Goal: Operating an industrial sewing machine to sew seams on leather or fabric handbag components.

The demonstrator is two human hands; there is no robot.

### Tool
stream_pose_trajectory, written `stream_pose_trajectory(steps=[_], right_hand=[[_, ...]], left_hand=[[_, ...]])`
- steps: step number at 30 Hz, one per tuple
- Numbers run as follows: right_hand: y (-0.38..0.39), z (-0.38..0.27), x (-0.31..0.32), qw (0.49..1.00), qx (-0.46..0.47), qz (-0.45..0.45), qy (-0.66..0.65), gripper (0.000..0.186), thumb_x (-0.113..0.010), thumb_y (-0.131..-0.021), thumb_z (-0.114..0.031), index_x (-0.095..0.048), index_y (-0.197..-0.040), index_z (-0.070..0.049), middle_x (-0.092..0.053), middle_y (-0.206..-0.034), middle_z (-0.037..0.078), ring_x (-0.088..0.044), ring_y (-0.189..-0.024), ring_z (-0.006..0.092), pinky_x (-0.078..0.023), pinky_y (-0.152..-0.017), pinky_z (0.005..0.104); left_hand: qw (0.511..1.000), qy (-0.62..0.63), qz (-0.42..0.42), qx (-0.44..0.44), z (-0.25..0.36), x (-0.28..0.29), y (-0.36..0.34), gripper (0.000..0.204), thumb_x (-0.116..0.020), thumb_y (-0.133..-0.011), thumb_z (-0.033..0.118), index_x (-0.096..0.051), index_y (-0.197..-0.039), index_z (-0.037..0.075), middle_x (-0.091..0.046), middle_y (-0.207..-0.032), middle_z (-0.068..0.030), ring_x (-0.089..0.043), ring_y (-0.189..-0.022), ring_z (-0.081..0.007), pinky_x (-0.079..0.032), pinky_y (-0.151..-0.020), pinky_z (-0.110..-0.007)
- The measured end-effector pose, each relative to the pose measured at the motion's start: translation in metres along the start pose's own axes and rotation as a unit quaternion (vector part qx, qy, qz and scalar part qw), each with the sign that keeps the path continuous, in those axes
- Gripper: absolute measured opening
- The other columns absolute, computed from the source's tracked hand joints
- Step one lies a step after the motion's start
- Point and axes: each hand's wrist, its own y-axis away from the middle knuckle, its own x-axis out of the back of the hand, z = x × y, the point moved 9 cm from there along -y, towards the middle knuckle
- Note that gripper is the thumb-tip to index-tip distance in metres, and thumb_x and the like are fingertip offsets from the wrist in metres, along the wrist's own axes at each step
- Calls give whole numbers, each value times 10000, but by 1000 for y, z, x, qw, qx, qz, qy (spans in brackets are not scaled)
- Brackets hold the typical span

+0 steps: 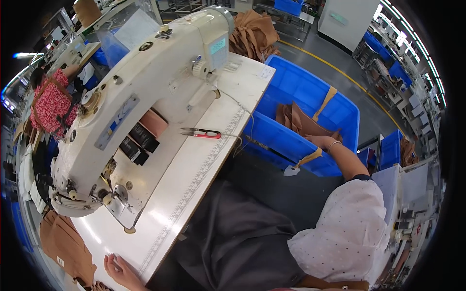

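Observation:
My left hand (119, 269) rests open, fingers loosely bent, on the white sewing table (165, 208) at the lower left, near brown pieces (65, 247). My right hand (320, 142) is inside the blue bin (340, 119), closed on folded brown pieces (298, 119), its fingertips partly hidden. The white sewing machine (102, 140) stands on the table. Red-handled thread snips (208, 134) lie beside its bed, and dark packets (138, 143) sit under its arm.
A brown heap (250, 34) lies behind the table. A person in a red patterned top (51, 102) is at the left. A pillar (340, 24), shelving with blue bins (391, 68) and another blue bin (391, 148) stand rightward.

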Motion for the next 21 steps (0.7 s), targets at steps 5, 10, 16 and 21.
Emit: stream_pose_trajectory(steps=[5,10,16,21], right_hand=[[30,-9,76,981,-71,170,-60,294,-666,-863,-134,-741,-1122,-17,-744,-1086,211,-703,-1011,367,-524,-887,447],[64,-144,182,846,68,527,-44,180,-556,-997,-52,-677,-1076,56,-698,-884,181,-669,-783,289,-523,-726,361],[97,-439,100,690,497,477,224,180,-685,-868,14,-700,-1045,-18,-636,-798,113,-609,-641,298,-476,-574,368],[92,-572,39,657,658,339,144,238,-752,-783,-47,-703,-1016,-59,-630,-761,41,-609,-590,212,-462,-514,332]], left_hand=[[996,79,10,36,23,6,11,300,-683,-930,33,-631,-1221,-18,-471,-1454,-155,-516,-1302,-274,-501,-1023,-367],[999,30,-5,41,28,30,-9,291,-760,-853,71,-695,-1136,46,-627,-1317,-124,-620,-1144,-242,-529,-759,-283],[989,-139,55,-6,-6,67,-66,318,-778,-852,139,-690,-1140,34,-676,-1203,-156,-630,-1086,-327,-517,-881,-420],[961,-249,118,-39,-92,100,-113,264,-770,-876,224,-716,-1032,18,-701,-1121,-146,-656,-1020,-308,-517,-874,-410]])
